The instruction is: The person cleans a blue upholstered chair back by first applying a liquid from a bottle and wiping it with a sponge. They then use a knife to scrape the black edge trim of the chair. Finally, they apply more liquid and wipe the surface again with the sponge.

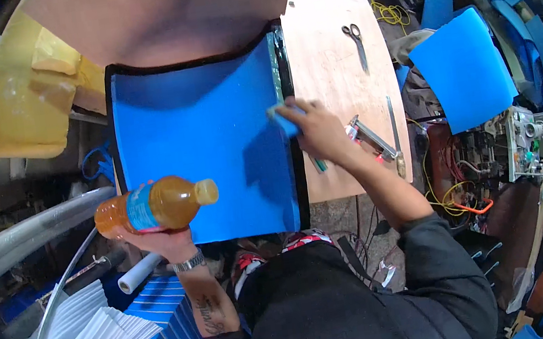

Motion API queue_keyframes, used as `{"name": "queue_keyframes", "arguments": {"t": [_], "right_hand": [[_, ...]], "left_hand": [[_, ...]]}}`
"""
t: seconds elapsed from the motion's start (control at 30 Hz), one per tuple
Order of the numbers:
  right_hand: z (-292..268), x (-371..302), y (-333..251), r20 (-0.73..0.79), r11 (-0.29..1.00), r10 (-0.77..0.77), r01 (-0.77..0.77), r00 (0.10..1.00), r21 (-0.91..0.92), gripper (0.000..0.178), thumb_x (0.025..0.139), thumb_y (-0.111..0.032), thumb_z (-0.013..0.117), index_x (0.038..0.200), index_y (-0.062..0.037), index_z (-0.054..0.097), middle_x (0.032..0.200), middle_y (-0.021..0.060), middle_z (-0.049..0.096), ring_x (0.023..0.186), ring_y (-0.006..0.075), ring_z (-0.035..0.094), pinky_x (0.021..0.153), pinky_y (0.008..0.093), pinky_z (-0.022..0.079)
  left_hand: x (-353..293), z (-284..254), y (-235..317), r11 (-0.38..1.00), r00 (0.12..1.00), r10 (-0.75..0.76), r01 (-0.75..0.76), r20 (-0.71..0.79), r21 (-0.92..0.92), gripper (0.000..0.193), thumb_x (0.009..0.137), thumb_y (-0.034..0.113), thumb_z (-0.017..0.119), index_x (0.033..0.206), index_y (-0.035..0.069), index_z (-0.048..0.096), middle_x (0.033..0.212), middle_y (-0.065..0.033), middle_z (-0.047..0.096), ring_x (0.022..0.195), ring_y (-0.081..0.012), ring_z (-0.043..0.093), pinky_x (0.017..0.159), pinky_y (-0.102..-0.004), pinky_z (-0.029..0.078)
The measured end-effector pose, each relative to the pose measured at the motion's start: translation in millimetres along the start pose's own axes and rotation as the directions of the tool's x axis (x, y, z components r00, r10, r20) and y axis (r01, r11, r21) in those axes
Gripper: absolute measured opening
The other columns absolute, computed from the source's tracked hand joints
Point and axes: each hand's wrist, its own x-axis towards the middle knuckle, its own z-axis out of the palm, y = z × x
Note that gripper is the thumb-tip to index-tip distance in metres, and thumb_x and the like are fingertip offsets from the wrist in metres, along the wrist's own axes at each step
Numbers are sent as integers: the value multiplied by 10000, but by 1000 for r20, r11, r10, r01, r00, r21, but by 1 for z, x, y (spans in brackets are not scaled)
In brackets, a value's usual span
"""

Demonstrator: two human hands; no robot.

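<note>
My left hand is wrapped from below round a clear plastic bottle of amber liquid, tilted on its side with its neck to the right. Beneath the bottle lies a blue foam panel with black edging and a shiny strip along its right side. My right hand grips a small blue piece of foam, slightly blurred, at the panel's right edge. I cannot tell whether the piece touches the strip. A dark shadow of the hand falls on the blue surface.
Scissors, a caulking gun and a thin long blade lie on the wooden table. Yellow foam blocks stand at the left. Blue sheets and yellow cables are at the right. White rolled material is lower left.
</note>
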Motion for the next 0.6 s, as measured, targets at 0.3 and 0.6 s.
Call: {"name": "queue_keyframes", "arguments": {"t": [0.3,0.6], "right_hand": [[36,-103,-86,320,355,267,-402,909,844,410,813,-161,621,1209,-93,538,1101,81,607,951,241,617,826,428,513],[86,-80,-229,193,-523,373,33,908,852,490,891,-214,540,1333,-92,363,1226,118,522,1066,306,563,779,559,515]], "left_hand": [[27,-9,50,999,964,35,-31,263,-21,632,860,590,431,1226,75,436,1113,-130,556,1010,-322,568,886,-476,465],[25,15,123,996,793,-90,63,602,66,609,840,529,534,1186,31,465,1056,-131,580,944,-274,589,830,-420,490]]}}
